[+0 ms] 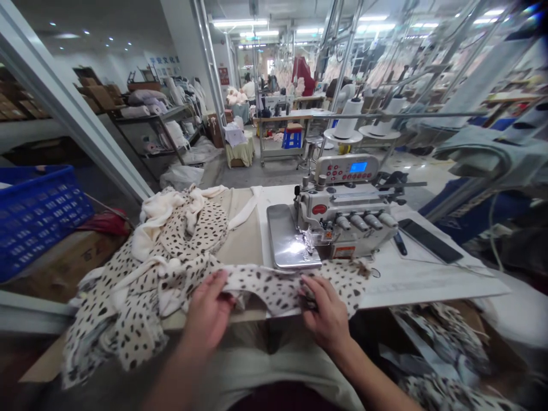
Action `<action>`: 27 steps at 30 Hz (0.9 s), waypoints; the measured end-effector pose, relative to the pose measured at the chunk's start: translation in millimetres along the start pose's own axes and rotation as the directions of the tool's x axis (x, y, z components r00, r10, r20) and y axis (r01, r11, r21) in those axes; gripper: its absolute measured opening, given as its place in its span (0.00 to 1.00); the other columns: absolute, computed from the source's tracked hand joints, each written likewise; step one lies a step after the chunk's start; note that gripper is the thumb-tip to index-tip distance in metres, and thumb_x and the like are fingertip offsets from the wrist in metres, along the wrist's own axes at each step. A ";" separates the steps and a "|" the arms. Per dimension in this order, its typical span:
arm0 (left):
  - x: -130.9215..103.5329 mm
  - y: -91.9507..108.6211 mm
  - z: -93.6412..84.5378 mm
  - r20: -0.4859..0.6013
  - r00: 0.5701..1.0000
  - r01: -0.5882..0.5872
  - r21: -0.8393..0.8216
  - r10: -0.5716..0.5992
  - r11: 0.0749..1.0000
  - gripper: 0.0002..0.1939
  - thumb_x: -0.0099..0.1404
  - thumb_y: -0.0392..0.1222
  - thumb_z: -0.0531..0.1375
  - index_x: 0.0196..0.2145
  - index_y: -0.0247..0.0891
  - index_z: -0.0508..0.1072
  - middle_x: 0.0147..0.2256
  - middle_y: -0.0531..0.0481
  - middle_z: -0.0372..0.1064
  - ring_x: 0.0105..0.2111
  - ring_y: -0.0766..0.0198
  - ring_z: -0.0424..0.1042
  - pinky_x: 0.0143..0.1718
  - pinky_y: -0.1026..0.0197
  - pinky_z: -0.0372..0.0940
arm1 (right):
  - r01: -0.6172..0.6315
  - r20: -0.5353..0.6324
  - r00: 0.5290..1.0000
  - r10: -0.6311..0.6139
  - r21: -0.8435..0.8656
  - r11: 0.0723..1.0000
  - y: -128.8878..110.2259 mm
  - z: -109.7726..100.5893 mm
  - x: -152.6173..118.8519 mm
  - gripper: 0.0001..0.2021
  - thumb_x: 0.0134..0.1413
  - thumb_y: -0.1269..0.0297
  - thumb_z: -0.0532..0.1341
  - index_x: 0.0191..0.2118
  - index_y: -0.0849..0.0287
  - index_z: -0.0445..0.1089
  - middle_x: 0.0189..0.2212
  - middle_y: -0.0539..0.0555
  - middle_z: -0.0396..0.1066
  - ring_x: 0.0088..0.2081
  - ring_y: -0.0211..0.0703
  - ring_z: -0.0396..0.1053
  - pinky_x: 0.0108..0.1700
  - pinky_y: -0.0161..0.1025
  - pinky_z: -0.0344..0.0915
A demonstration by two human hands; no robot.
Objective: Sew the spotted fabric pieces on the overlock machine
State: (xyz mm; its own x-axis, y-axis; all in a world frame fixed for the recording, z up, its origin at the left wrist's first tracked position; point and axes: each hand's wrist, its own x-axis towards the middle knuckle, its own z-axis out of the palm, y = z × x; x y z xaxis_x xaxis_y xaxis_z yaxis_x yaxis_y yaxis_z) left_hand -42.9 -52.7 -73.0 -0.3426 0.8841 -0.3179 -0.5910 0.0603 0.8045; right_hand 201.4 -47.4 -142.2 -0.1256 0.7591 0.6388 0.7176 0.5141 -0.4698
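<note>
A strip of cream fabric with dark spots [265, 287] stretches between my two hands at the table's front edge. My left hand [210, 311] pinches its left end, thumb and fingers pressed together. On the other end, my right hand [324, 311] grips the cloth with curled fingers. Just behind the strip stands an overlock sewing machine [342, 211] with a shiny metal plate [291, 240]. Beyond my right hand, more spotted cloth [349, 279] lies below the machine. A heap of the same spotted fabric [188, 228] lies to the left, partly hanging over the edge.
A phone [432, 241] and a small dark tool [400, 242] lie right of the machine. Thread cones [349, 117] stand behind it. At far left is a blue basket [38, 211]. A box of spotted cloth pieces [454, 342] sits below the table at right.
</note>
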 end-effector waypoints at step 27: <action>-5.7 -5.5 57.1 0.765 0.642 -0.694 0.546 0.059 0.470 0.13 0.72 0.45 0.55 0.45 0.39 0.77 0.44 0.44 0.74 0.45 0.58 0.72 0.50 0.56 0.66 | -0.475 0.191 0.849 0.493 0.684 0.553 -45.3 0.9 43.1 0.09 0.54 0.59 0.67 0.38 0.59 0.74 0.32 0.52 0.77 0.33 0.44 0.72 0.38 0.37 0.69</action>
State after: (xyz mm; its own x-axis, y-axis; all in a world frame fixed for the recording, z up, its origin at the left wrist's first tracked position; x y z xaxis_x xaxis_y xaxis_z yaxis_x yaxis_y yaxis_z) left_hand 4.0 -31.6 -46.9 0.3037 0.9252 0.2276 0.3589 -0.3324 0.8722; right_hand 162.9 -37.6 -93.9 0.1158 0.9741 0.1942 -0.0120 0.1969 -0.9803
